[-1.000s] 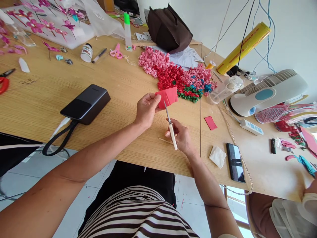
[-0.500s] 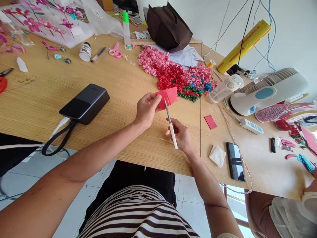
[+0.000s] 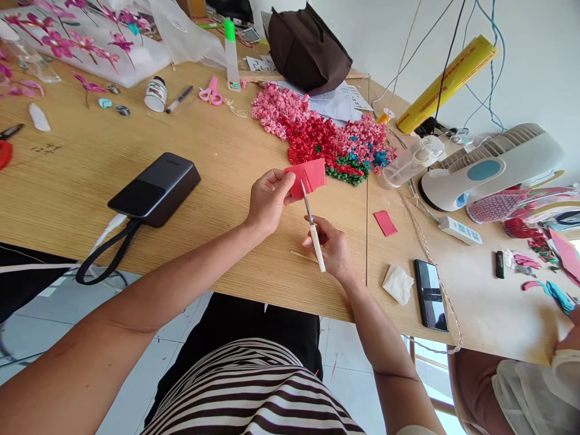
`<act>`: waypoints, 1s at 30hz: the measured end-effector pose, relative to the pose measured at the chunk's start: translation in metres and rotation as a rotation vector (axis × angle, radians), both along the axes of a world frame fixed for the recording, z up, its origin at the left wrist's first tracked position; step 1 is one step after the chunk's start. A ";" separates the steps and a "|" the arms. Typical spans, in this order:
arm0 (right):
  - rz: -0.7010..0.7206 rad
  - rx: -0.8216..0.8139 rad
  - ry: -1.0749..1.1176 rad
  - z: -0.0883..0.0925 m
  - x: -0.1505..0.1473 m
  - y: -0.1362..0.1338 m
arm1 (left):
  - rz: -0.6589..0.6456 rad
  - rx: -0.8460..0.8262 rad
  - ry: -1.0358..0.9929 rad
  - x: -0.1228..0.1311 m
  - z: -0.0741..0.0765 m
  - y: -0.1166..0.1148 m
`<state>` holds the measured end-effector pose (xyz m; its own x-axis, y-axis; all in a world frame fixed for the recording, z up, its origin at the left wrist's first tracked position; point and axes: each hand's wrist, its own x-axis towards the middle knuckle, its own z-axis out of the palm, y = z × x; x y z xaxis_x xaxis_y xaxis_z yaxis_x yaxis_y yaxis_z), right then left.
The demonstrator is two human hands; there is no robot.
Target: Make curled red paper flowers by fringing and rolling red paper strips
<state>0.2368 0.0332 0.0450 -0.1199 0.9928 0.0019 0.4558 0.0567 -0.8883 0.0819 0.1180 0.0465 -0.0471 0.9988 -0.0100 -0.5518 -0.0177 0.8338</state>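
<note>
right hand (image 3: 333,248) nearest the body, grip closed round the handles of the small white-handled scissors (image 3: 312,226), blades pointing up and away, tips at the lower edge of the red paper rectangle (image 3: 308,176); can't tell how far the blades are open. left hand (image 3: 268,199) just beyond, grip pinched shut on the paper's left end, holding it lifted above the light wooden table (image 3: 217,181). right part of the paper is already slit into a fringe. my read: keep cuts parallel, stop each short of the uncut edge so strips stay joined, feed the paper with the left hand, fingers clear of the blade line. thin wooden stick (image 3: 302,257) on the table just beside the right hand, not in the way. right of that: crumpled white tissue (image 3: 398,285), black smartphone (image 3: 430,296), small red paper offcut (image 3: 385,223), all well apart. black power bank with strap (image 3: 156,188) off to the left. beyond the paper, heap of pink, red and green curled paper flowers (image 3: 317,133) sits near, likeliest snag. white desk fan (image 3: 489,169) and brown fabric bag (image 3: 308,51) farther back.
</note>
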 end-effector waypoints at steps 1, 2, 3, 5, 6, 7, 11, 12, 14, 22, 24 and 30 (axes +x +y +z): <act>0.000 0.001 0.001 0.000 0.000 0.000 | 0.000 0.002 -0.006 0.000 0.000 0.000; 0.001 0.004 0.002 0.000 0.000 0.000 | 0.000 0.002 -0.010 0.000 0.000 0.000; 0.002 0.007 0.002 0.000 0.000 0.000 | -0.001 0.000 -0.010 0.000 0.000 0.000; 0.007 0.012 0.000 0.000 0.000 0.001 | -0.001 -0.008 -0.006 0.000 0.001 0.000; 0.009 0.012 -0.002 0.000 0.001 0.001 | -0.001 -0.011 -0.003 0.000 0.002 0.000; 0.010 0.012 -0.005 0.000 0.001 0.001 | -0.001 -0.014 -0.001 0.000 0.002 0.000; 0.011 0.009 -0.015 0.000 0.001 0.001 | -0.009 -0.013 0.000 0.000 0.002 -0.001; 0.013 0.008 -0.016 0.001 0.001 0.001 | -0.015 -0.011 0.000 0.000 0.002 -0.001; 0.014 0.004 -0.012 0.001 0.001 0.001 | -0.032 -0.007 -0.002 0.001 0.001 -0.002; -0.008 -0.006 0.007 0.000 0.002 0.001 | -0.054 0.039 -0.039 0.003 -0.003 -0.004; -0.008 -0.010 0.013 0.000 0.002 0.001 | -0.056 0.039 -0.040 0.003 -0.003 -0.003; -0.016 -0.026 0.023 -0.001 0.002 0.002 | -0.059 0.043 -0.059 0.002 -0.002 -0.003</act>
<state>0.2391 0.0348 0.0442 -0.1045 0.9943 -0.0213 0.4354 0.0265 -0.8998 0.0843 0.1152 0.0442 0.0110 0.9994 0.0323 -0.6015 -0.0192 0.7987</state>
